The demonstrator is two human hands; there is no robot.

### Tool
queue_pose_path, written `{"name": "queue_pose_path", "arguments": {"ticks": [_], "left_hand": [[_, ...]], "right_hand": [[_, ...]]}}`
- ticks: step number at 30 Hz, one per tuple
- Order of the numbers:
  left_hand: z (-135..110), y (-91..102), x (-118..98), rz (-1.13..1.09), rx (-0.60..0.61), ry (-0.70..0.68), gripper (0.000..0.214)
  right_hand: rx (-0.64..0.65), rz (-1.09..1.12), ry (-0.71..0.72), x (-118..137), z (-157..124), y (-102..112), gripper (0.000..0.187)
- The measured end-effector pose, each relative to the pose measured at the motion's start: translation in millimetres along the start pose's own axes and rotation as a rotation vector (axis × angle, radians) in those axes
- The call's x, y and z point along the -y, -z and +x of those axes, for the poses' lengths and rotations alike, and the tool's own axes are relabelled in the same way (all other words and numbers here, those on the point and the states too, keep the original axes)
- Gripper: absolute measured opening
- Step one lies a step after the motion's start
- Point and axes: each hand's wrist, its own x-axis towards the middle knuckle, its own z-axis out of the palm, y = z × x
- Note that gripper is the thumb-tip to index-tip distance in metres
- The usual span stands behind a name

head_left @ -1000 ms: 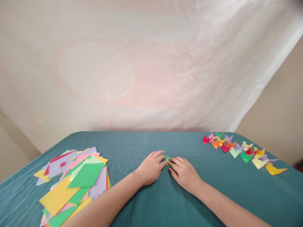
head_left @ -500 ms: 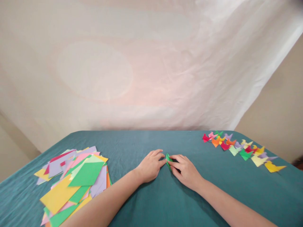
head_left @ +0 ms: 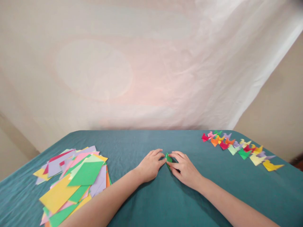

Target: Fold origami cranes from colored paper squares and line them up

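A small narrow piece of folded green paper (head_left: 169, 158) stands between my hands at the middle of the table, its tip pointing away from me. My left hand (head_left: 151, 165) has its fingers bent, and its thumb tip pinches the left edge of the paper. From the other side, my right hand (head_left: 184, 170) grips the paper with thumb and fingers, covering much of its right side. The lower end of the folded piece is partly hidden by the fingertips.
A loose pile of coloured paper sheets (head_left: 87, 174) lies on the left, close to my left forearm. Rows of small folded paper birds (head_left: 244, 154) stand at the right. A teal cloth (head_left: 132, 142) covers the table, with a pale hanging sheet (head_left: 151, 78) behind.
My right index finger has lifted slightly off the green paper, showing more of its surface. Both hands otherwise keep their places. The view has shifted very slightly.
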Motion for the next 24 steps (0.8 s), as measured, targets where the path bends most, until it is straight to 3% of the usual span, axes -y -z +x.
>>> {"name": "queue_pose_path", "arguments": {"ticks": [16,24], "left_hand": [[0.7,2.6,-1.5,-0.002,0.005,0.01,0.036],[1.1,0.8,-0.8,-0.004,0.0,0.005,0.036]], "right_hand": [[0.212,0.06,0.109,-6.0,3.2,26.9,0.023],[0.223,0.077,0.107,-11.0,-0.5,25.6,0.028]]}}
